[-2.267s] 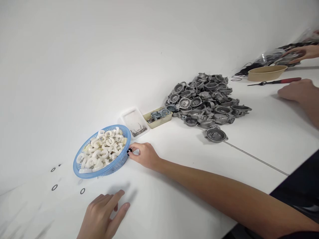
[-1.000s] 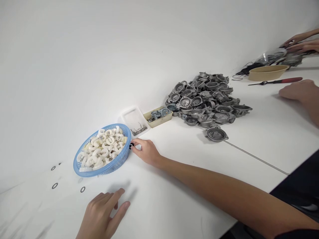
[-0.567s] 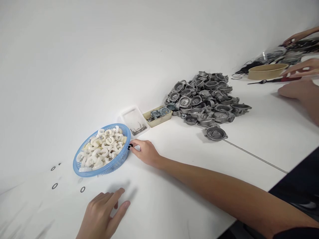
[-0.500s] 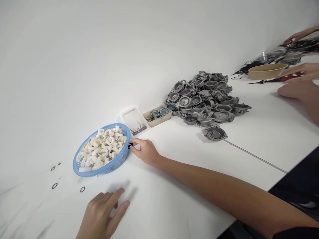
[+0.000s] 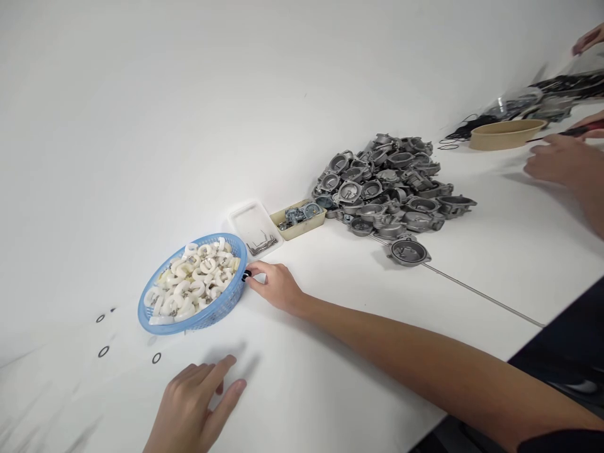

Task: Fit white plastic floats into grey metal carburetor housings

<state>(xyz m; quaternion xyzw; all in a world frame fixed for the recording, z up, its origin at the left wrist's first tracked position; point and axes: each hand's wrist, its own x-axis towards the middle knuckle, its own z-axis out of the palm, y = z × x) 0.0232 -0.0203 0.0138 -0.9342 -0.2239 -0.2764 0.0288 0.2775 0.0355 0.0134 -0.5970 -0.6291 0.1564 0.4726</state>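
My right hand [image 5: 276,286] reaches across the white table, its fingers curled against the near rim of a blue plastic basket [image 5: 207,321] and pinching it. The basket holds several white curved plastic pieces [image 5: 193,280]. Nearer to me, my left hand [image 5: 193,406] lies palm down on the table with its fingers stretched out and nothing in it. Three small black rings lie left of the basket, one of them [image 5: 156,358] just beyond my left fingertips.
Behind the basket sit a white tray [image 5: 255,228] and a beige tray of small parts [image 5: 299,220]. A heap of grey metal housings [image 5: 387,185] has one housing [image 5: 408,251] lying apart. At far right, a co-worker's hand [image 5: 561,163], a tan bowl [image 5: 504,134] and a red-handled tool [image 5: 582,131].
My hands have barely moved; the right stays at the basket rim. The co-worker has lifted the red-handled tool off the table by the bowl.
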